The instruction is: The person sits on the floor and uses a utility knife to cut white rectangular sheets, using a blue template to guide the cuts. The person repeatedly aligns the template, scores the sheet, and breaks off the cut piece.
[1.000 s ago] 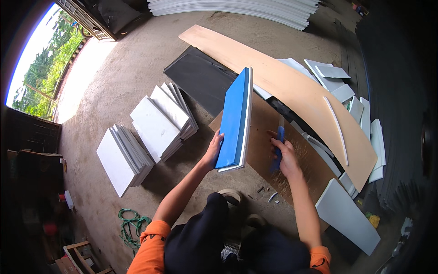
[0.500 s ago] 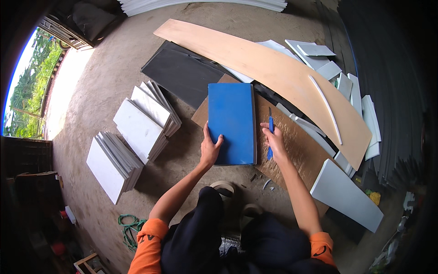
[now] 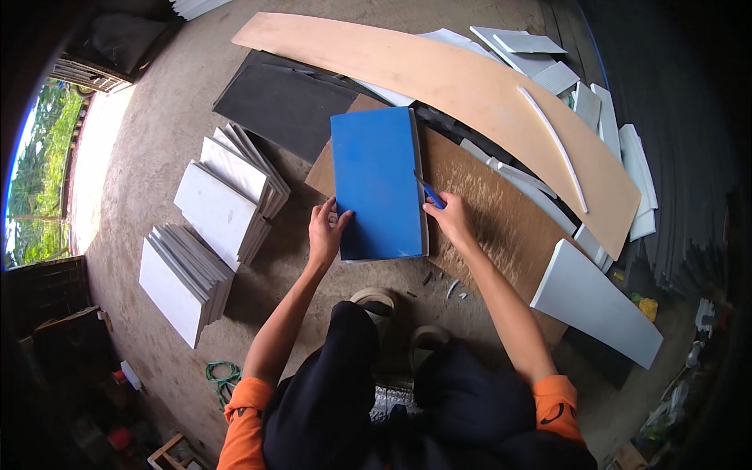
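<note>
Blue panel held by the left hand, knife at its right edge

We find the blue panel in the middle of the scene, over the brown board; whether it rests on the board or is held above it, we cannot tell. The left hand is clamped on its left edge, thumb on top, probably to keep it level and aligned with the white sheet showing beneath. The right hand, apart from the left, is closed round a blue knife, its blade tip at the panel's right edge. We judge the scuffed board suits rough work.

On edges and room: the tan sheet curves past on the far side, and a white panel bounds the near right. Concrete floor shows left of the white stacks, but the right arm has the scuffed board below it.
</note>
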Motion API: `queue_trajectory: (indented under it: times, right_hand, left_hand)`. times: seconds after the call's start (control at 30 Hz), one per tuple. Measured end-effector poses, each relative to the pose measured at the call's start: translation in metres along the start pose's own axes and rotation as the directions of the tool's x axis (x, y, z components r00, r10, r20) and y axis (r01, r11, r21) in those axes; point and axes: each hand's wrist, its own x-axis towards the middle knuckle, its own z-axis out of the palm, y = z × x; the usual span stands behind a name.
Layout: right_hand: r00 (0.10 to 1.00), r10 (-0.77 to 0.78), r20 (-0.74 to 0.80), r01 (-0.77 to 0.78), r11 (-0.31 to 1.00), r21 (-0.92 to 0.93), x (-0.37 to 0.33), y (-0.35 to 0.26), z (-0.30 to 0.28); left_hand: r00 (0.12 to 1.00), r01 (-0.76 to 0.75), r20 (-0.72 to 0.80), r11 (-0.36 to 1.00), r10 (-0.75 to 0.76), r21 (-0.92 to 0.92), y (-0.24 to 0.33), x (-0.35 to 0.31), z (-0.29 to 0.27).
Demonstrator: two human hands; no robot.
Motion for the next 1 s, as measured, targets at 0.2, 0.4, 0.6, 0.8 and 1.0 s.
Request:
queue_trajectory:
  times: [0.2,0.4,0.6,0.8,1.0]
  right_hand:
    - [0.999,0.027,-0.035,-0.028,0.999,-0.042,-0.005,-0.016,-0.004]
    - [0.998,0.049,-0.049,-0.052,0.996,-0.074,-0.006,-0.019,-0.005]
    - [0.997,0.056,-0.057,-0.059,0.997,-0.048,-0.009,-0.023,-0.005]
    - [0.997,0.031,-0.074,-0.035,0.998,-0.047,-0.007,-0.020,-0.003]
    - [0.995,0.040,-0.092,-0.047,0.996,-0.070,-0.005,-0.022,-0.002]
  left_hand:
    - [0.998,0.030,0.052,1.000,-0.030,0.008,-0.002,-0.001,-0.005]
    - [0.999,0.015,0.050,0.999,-0.017,0.038,0.001,-0.004,-0.004]
    - [0.998,0.004,0.063,0.999,-0.006,0.032,0.000,-0.002,-0.005]
    - [0.999,-0.016,0.050,1.000,0.014,0.025,-0.003,0.000,-0.004]
    - [0.997,0.053,0.063,0.998,-0.052,-0.021,0.002,-0.003,-0.004]
